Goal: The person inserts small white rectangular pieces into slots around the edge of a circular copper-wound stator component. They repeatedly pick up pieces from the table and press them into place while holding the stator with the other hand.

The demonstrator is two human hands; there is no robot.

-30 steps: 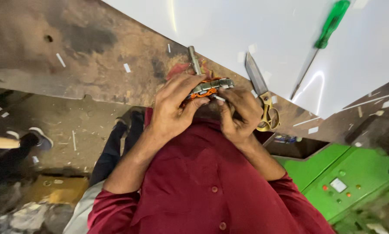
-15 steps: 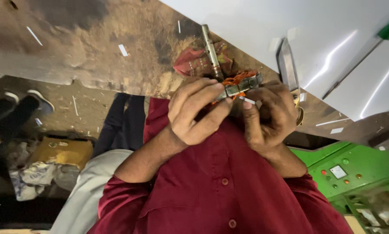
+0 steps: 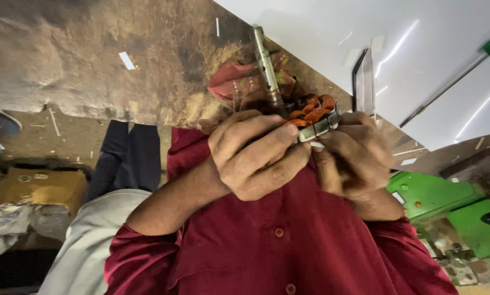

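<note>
Left hand (image 3: 258, 155) and right hand (image 3: 354, 158), both clasping one copper-wound armature (image 3: 310, 117) (shaft (image 3: 267, 63) pointing toward upper frame), centre frame.

dim warm light, glare streaks, blurred edges

left hand (image 3: 256, 155) curled, right hand (image 3: 354, 158) clenched

Both hands (image 3: 261, 155) (image 3: 354, 161) crowded around motor armature (image 3: 313, 117); no gap seen between them. At 12 o'clock, path blocked by steel shaft (image 3: 267, 65) and red cloth (image 3: 234, 82). At 1 o'clock, knife blade (image 3: 365, 76) upright, close. At 2 o'clock, green-handled screwdriver (image 3: 447, 87) on white sheet (image 3: 321, 27). Open worn bench (image 3: 92, 65) found at 10 o'clock.
</note>
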